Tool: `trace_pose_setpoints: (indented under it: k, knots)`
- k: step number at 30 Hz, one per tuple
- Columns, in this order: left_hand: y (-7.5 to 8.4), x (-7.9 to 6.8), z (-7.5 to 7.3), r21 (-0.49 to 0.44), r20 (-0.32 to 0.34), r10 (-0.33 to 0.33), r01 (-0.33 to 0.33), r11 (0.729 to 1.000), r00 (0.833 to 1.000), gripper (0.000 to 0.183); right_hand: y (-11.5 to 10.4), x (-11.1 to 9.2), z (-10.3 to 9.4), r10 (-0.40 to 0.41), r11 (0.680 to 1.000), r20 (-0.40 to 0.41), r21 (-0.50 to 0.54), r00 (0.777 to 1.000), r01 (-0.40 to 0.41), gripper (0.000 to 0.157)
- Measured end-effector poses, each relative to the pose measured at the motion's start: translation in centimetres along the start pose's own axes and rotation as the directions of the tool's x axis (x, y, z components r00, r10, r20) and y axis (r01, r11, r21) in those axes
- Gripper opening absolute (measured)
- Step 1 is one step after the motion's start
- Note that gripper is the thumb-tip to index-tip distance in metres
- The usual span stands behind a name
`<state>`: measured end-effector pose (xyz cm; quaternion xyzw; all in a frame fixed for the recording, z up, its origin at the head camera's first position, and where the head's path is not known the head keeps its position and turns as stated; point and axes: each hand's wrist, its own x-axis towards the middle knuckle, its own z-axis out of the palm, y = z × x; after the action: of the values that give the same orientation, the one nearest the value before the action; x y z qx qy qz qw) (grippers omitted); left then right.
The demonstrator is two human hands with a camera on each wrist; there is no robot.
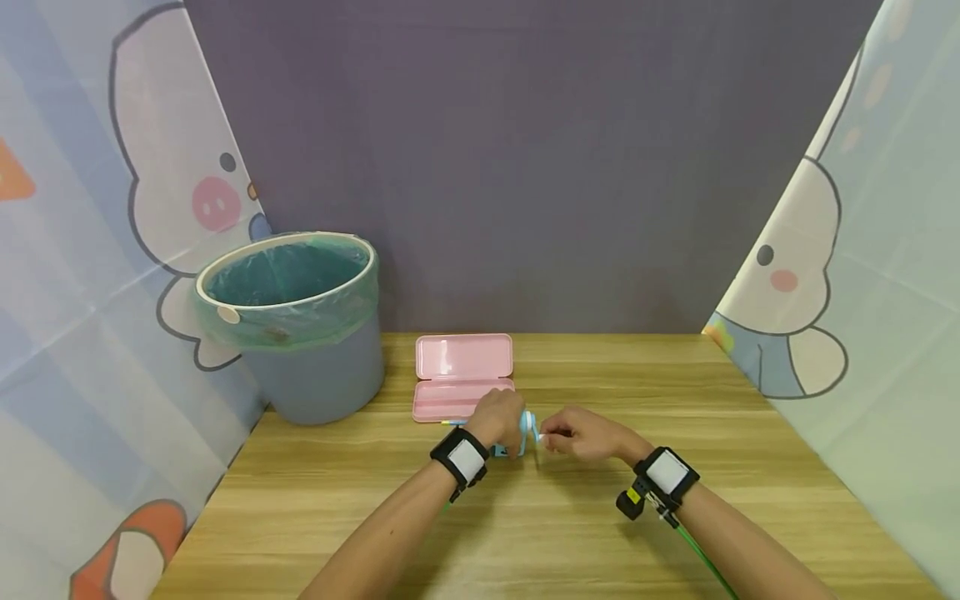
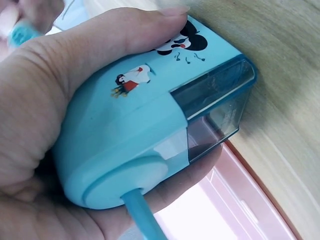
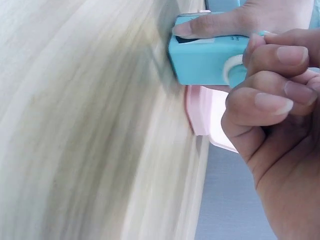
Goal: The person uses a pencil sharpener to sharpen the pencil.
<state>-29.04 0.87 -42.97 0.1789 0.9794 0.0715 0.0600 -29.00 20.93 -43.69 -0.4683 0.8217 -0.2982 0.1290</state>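
Observation:
My left hand (image 1: 498,419) grips a light blue crank pencil sharpener (image 2: 135,120) low over the table, its thumb across the printed top and fingers beneath. A clear dark-blue shavings drawer (image 2: 215,102) shows at one end. A blue pencil (image 2: 142,215) sticks out of the round holder; in the head view the pencil (image 1: 452,422) points left, with a yellowish band near its end. On the opposite side my right hand (image 1: 588,433) pinches the crank handle (image 1: 536,429) between thumb and forefinger, the other fingers curled in. The sharpening hole is hidden inside.
An open pink pencil case (image 1: 465,357) lies just behind the left hand. A grey-blue bin (image 1: 322,379) with a green liner stands at the back left. A dark panel (image 1: 540,167) closes off the wooden table (image 1: 637,375) behind, and printed cloths hang on both sides.

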Motion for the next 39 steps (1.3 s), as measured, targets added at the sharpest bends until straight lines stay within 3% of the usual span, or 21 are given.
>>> trace_pose_setpoints:
  k: [20, 28, 39]
  knots:
    - [0.1, 0.0, 0.0, -0.003, -0.005, 0.018, -0.018, 1.000, 1.000, 0.039, 0.4, 0.4, -1.7, 0.019, 0.999, -0.024, 0.033, 1.000, -0.018, 0.031]
    - [-0.1, 0.1, 0.2, 0.008, -0.021, 0.029, -0.029, 1.000, 0.999, 0.040, 0.9, 1.3, -2.6, -0.051, 0.998, -0.042, 0.025, 0.998, 0.052, 0.029]
    - [0.0, 0.4, 0.1, 0.023, 0.014, 0.021, -0.021, 1.000, 1.000, 0.042, 0.9, 2.1, -3.8, 0.017, 1.000, -0.030, -0.005, 0.999, -0.017, 0.031]
